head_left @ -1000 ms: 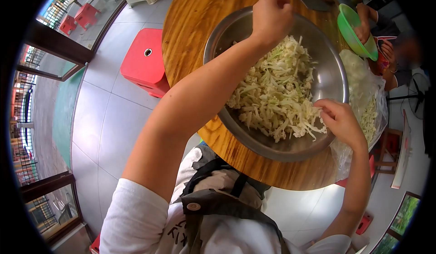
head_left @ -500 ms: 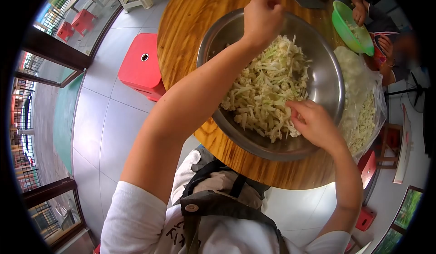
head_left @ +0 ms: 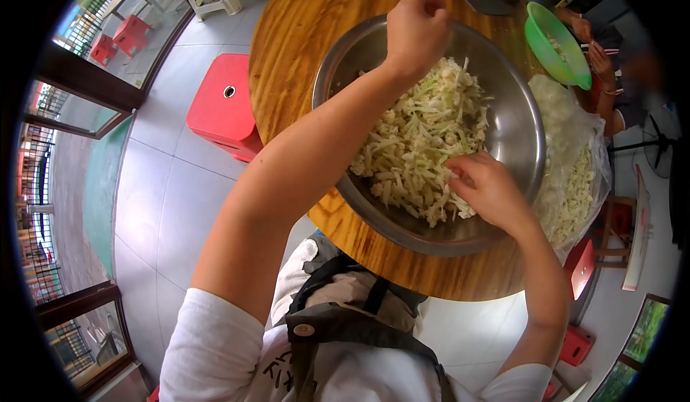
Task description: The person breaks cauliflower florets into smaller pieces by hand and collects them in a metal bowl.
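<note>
A big steel bowl (head_left: 514,125) holds a heap of cut cauliflower (head_left: 424,150), pale florets and thin stems. My left hand (head_left: 418,30) hangs over the bowl's far side with its fingers curled closed. The fingertips face away, so whatever they may hold is hidden. Low on the right of the heap is my right hand (head_left: 485,188), its fingertips drawn together against the cauliflower. What sits between thumb and fingers cannot be made out.
The bowl stands on a round wooden table (head_left: 287,50). Right of it lies a clear plastic bag (head_left: 568,129) of cut cauliflower. Beyond, another person's hands (head_left: 602,64) are beside a green basin (head_left: 535,35). A dark flat blade (head_left: 489,3) lies at the back. A red stool (head_left: 219,93) stands left.
My right hand has shifted slightly left along the heap. My left hand has hardly moved. The other person's hand has lifted out of the green basin towards their other hand.
</note>
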Available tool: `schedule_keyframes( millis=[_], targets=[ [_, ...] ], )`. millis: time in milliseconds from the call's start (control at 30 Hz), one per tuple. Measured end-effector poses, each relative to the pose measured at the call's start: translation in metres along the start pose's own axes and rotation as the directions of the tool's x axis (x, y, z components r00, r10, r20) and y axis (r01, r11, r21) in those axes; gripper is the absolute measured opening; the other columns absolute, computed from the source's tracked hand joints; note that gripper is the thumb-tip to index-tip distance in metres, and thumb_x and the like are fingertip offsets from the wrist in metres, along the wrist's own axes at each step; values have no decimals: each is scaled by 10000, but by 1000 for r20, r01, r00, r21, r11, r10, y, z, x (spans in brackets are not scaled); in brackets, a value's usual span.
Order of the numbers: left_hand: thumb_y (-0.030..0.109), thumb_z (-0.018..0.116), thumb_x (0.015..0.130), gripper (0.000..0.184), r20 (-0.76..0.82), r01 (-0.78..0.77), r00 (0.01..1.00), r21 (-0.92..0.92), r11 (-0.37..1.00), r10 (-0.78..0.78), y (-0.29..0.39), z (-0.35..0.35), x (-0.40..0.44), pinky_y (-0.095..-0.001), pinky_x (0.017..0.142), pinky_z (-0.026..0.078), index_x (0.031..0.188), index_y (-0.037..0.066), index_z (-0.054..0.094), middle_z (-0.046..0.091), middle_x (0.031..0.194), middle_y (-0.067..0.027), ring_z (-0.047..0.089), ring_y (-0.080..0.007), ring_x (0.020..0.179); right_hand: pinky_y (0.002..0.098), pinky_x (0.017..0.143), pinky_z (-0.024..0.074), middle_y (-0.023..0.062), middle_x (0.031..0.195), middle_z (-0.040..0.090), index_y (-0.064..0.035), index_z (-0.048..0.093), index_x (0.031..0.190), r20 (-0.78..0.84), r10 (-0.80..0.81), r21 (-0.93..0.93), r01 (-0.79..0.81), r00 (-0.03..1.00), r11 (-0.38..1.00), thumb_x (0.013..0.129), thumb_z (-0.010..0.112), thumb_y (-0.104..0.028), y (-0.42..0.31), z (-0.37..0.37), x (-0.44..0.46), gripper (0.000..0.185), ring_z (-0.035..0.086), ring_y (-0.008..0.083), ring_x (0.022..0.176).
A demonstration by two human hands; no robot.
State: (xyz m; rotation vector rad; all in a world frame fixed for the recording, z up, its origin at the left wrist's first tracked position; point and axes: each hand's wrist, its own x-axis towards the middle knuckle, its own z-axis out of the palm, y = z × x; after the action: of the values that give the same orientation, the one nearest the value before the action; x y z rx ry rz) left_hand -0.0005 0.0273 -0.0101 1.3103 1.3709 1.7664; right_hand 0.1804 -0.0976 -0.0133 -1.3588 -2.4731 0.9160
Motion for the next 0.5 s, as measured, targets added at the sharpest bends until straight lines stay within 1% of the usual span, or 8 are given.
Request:
schedule_keyframes(
  millis=[67, 133, 233, 333, 433, 500],
  targets=[
    [131, 543, 744, 200, -1, -8, 1000, -22, 1000, 8, -2, 1, 0, -339, 726, 471, 854, -20, 612, 629, 808, -161, 607, -277, 776, 265, 651, 458, 73, 762, 601, -11, 617, 955, 106, 73, 172, -90, 992, 981, 773, 633, -82, -6, -6, -1, 196, 571, 156, 723],
    [129, 541, 745, 198, -2, -29, 1000, 11, 1000, 29, -3, 1, 1, -339, 725, 471, 856, -20, 611, 628, 808, -159, 606, -277, 777, 237, 654, 451, 33, 780, 595, -11, 612, 978, 231, 131, 297, -198, 964, 934, 787, 624, -67, -11, -17, -4, 199, 555, 100, 748],
    [127, 536, 748, 196, -2, -40, 999, 28, 999, 40, -3, 3, 3, -338, 727, 469, 858, -18, 611, 627, 806, -158, 604, -277, 781, 206, 659, 437, -12, 825, 572, -12, 608, 1006, 229, 47, 549, -169, 972, 819, 803, 620, -58, -3, -18, -11, 208, 520, 49, 780],
    [127, 533, 751, 193, -5, -32, 999, 17, 999, 32, -1, 2, 1, -337, 731, 468, 854, -15, 613, 627, 806, -160, 604, -277, 785, 203, 664, 436, -17, 860, 567, -12, 609, 1006, 209, 117, 718, -234, 971, 655, 805, 627, -63, -10, -22, -15, 208, 519, 57, 778],
    [130, 531, 753, 194, -2, -17, 1000, 16, 1000, 17, 1, 1, -1, -337, 733, 467, 858, -13, 612, 628, 809, -160, 604, -278, 786, 214, 680, 439, 0, 863, 582, -23, 617, 1004, 151, 123, 737, -195, 981, 647, 803, 639, -89, -10, -19, -19, 213, 527, 67, 781],
    [130, 530, 755, 197, -2, -14, 1000, 23, 1000, 14, 1, 1, 0, -336, 733, 468, 864, -12, 612, 629, 813, -157, 604, -276, 786, 233, 692, 446, 20, 883, 594, -21, 621, 996, 254, 36, 493, -161, 967, 855, 807, 635, -99, -16, -25, -21, 205, 538, 84, 783]
  ],
)
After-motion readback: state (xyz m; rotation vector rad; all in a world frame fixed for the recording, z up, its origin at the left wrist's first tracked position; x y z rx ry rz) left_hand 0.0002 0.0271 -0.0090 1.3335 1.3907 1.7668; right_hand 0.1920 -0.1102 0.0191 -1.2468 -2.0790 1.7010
